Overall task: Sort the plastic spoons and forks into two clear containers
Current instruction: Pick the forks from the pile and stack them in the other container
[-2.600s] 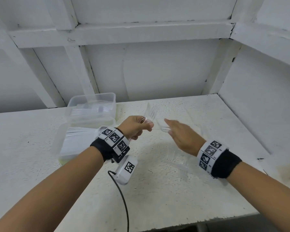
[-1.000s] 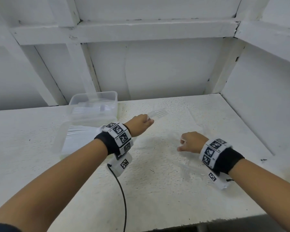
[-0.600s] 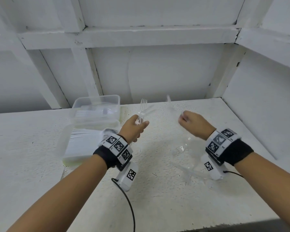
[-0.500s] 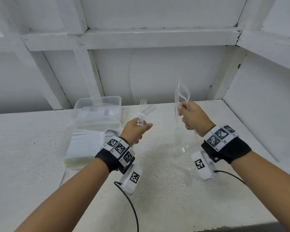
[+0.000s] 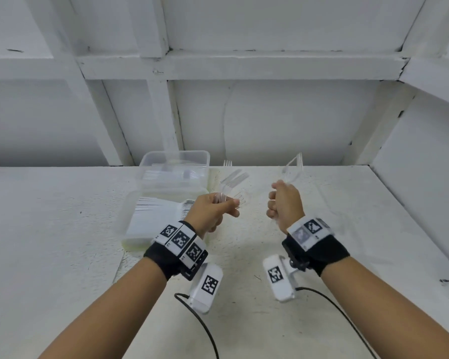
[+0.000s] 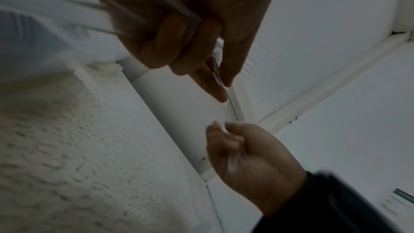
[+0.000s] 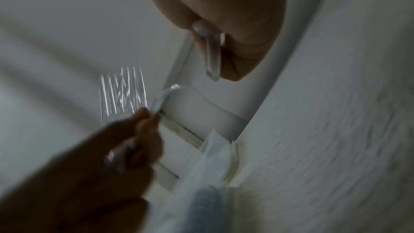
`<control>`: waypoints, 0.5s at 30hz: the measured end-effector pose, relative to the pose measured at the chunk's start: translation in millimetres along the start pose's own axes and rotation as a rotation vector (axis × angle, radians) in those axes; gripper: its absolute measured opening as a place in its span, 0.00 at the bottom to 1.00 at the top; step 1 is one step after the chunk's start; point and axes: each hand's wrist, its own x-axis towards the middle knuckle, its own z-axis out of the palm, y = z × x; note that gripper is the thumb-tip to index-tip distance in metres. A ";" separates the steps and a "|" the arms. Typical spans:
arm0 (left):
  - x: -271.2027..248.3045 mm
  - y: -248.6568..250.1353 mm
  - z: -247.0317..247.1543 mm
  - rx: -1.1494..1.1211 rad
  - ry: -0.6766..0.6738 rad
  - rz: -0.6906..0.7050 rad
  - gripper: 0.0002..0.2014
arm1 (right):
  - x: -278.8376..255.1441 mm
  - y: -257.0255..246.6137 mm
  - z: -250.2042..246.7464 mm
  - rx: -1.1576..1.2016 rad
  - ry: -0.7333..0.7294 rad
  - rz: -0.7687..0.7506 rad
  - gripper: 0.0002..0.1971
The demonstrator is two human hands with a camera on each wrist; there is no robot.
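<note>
Over the white table (image 5: 62, 255), left grip (image 5: 213, 208) clasps several forks (image 5: 231, 181); right grip (image 5: 285, 203) clasps spoons (image 5: 293, 165).

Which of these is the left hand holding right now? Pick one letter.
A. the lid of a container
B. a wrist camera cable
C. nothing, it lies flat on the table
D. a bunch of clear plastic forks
D: the left hand grips a bunch of clear plastic forks, their tines fanning up and away above the fingers, beside the clear containers.

Clear forks (image 5: 232, 181) raised, tines up
</note>
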 end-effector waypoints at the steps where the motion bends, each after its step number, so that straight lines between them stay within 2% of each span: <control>1: 0.2 -0.7 -6.7 0.011 0.022 -0.007 0.06 | 0.4 2.5 -3.0 -0.178 0.014 -0.135 0.08; 3: -0.5 -1.6 -19.3 0.017 0.028 -0.025 0.08 | 1.8 8.1 -10.7 -0.551 -0.008 -0.542 0.13; 5: -2.9 -1.3 -29.1 0.009 -0.022 -0.051 0.09 | -0.4 10.2 -17.7 -0.879 -0.200 -0.927 0.23; 7: -7.0 -0.7 -34.7 -0.002 -0.081 -0.084 0.12 | 0.2 14.7 -21.8 -1.129 -0.448 -1.138 0.30; 8: -8.5 -0.9 -35.9 -0.010 -0.104 -0.097 0.17 | -1.7 17.6 -21.0 -1.203 -0.554 -1.175 0.29; 9: -9.9 -1.3 -36.5 -0.031 -0.123 -0.109 0.23 | -6.7 18.0 -18.5 -1.260 -0.642 -1.137 0.27; 11: -11.4 -2.6 -36.7 -0.100 -0.149 -0.128 0.28 | -19.5 17.8 -13.7 -1.282 -0.751 -0.924 0.22; 12: -12.1 -3.2 -36.7 -0.137 -0.154 -0.131 0.28 | -24.0 19.2 -12.3 -1.266 -0.763 -0.842 0.21; 15: -14.9 -0.8 -35.1 -0.219 -0.143 -0.132 0.17 | -30.8 28.3 -10.9 -1.043 -0.648 -0.815 0.18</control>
